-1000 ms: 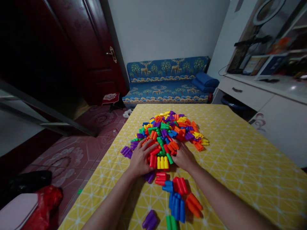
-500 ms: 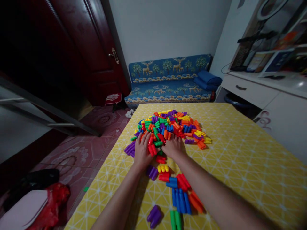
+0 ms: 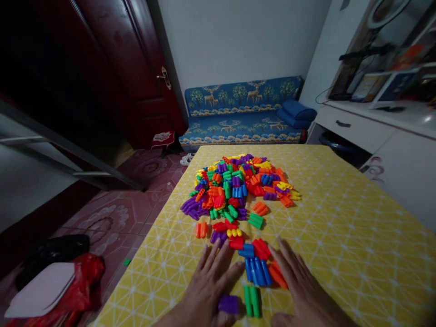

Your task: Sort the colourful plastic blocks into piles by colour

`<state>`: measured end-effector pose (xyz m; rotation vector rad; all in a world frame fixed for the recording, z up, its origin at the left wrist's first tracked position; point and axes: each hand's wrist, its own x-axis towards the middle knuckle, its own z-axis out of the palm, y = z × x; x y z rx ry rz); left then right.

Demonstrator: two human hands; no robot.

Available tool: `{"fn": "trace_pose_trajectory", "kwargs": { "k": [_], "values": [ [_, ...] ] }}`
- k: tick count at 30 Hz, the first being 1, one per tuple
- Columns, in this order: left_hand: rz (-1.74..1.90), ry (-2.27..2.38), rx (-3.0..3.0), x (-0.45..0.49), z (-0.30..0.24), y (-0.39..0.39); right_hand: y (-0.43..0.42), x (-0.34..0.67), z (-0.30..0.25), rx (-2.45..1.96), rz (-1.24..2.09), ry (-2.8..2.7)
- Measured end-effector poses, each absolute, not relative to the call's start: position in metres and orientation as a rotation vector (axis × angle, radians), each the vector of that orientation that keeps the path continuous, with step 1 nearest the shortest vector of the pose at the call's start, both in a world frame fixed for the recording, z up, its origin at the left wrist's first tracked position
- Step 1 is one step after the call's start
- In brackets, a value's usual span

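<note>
My left hand point(image 3: 208, 288) is low over the near part of the table with its fingers spread. A purple plastic block point(image 3: 228, 304) lies by its thumb, partly covered. On the other side, my right hand point(image 3: 301, 288) is open too, its fingers beside an orange block point(image 3: 277, 274). Between the hands lie a green block point(image 3: 251, 301), a blue block point(image 3: 258, 271), a smaller blue block point(image 3: 246, 250) and a red block point(image 3: 261, 249). Farther off is a big heap of coloured bullet-shaped blocks point(image 3: 227, 188). Neither hand appears to hold anything.
A yellow patterned cloth point(image 3: 340, 236) covers the table. Beyond it stands a blue sofa point(image 3: 238, 122); a white cabinet point(image 3: 402, 159) is at the right. On the floor at left are a red bag point(image 3: 88, 272) and a small green piece point(image 3: 126, 262).
Both hands have drawn back from the heap towards me and spread apart. Several blocks, orange and green among them, now lie loose at the heap's near edge.
</note>
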<state>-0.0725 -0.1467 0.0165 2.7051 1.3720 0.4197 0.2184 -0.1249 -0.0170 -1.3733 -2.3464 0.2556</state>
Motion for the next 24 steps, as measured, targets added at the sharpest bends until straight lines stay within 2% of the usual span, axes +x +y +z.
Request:
{"fn": "trace_pose_trajectory", "kwargs": {
  "k": [3,8,15,20,24],
  "values": [
    [0.441,1.476,2.718,-0.067,0.009,-0.13,-0.126,0.186,-0.029,-1.347,0.232,-2.341],
    [0.557,1.721,2.7,-0.075,0.008,-0.073,-0.057,0.126,-0.026,-1.309,0.108,-2.224],
    [0.662,1.921,2.603,-0.1,0.016,-0.018,0.009,0.073,-0.011,-1.407,0.136,-2.264],
    [0.554,2.079,2.371,-0.108,0.035,-0.008,0.034,0.058,0.003,-1.456,0.216,-2.304],
    [0.688,2.027,2.367,-0.082,0.049,-0.024,0.038,0.072,0.029,-1.45,0.385,-2.471]
  ]
}}
